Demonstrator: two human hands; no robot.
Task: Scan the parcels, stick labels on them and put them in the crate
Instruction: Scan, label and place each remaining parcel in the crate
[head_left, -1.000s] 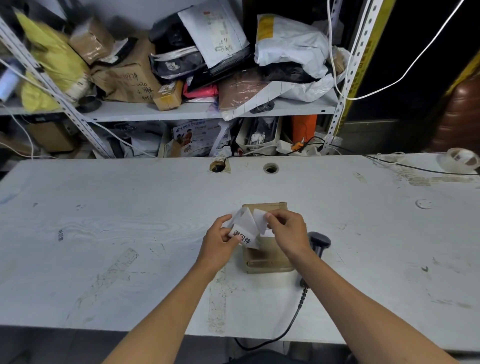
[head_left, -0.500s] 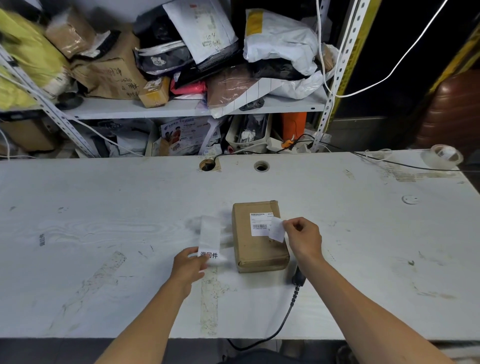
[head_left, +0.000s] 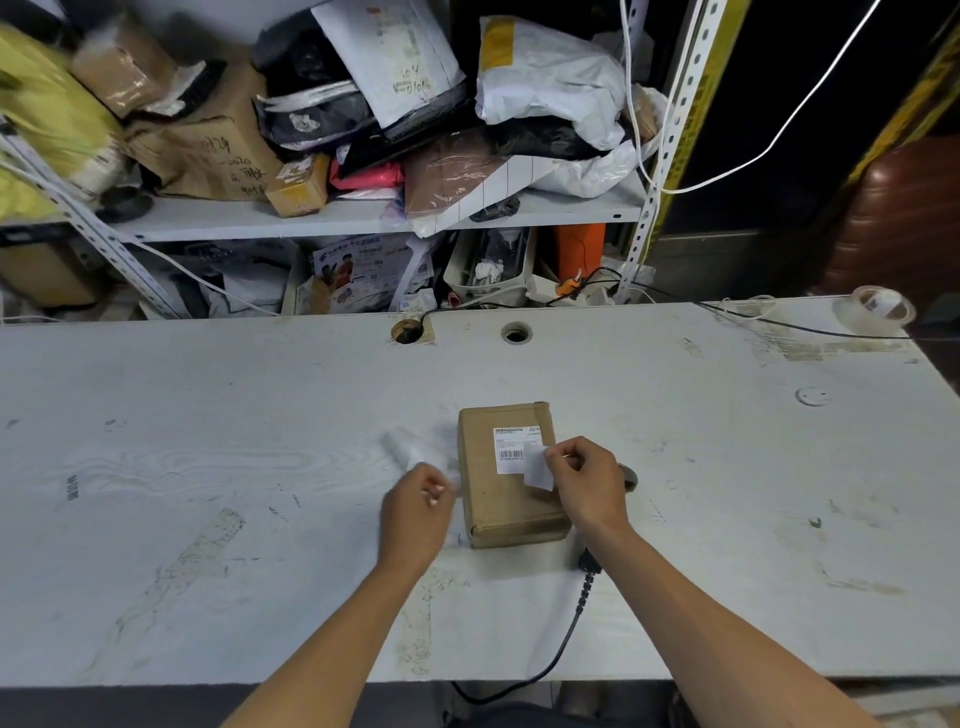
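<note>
So the workbench is a big white table (head_left: 260, 415), pretty scuffed, old tape residue and grey smears all over it, plus two cable holes (head_left: 515, 332) near the back edge. A roll of clear tape (head_left: 874, 309) sits way off at the far right corner. Behind the table there's a metal shelf (head_left: 363, 215) absolutely buried in stuff: poly mailers, a crumpled brown bag with handwriting, a little yellow box, more junk on the level underneath. White cables hang down past the shelf upright, and it's dark off to the right.

The parcel (head_left: 511, 499) is a small brown cardboard box lying flat around the middle of the table, with a printed barcode label (head_left: 511, 452) already on its top face.

Right hand (head_left: 587, 483) is over the parcel's right side, thumb and fingertips pinched together on a small white sticker (head_left: 537, 467) that hangs over the corner of the barcode label. Can't tell if the sticker is touching the box yet.

Left hand (head_left: 415, 506) is just left of the parcel, fingers curled in around a white backing strip (head_left: 410, 452). It's blurry there, so the exact grip is hard to make out.

The black scanner (head_left: 630, 475) lies mostly hidden behind the right wrist, its cord (head_left: 566, 639) running off the near edge.
</note>
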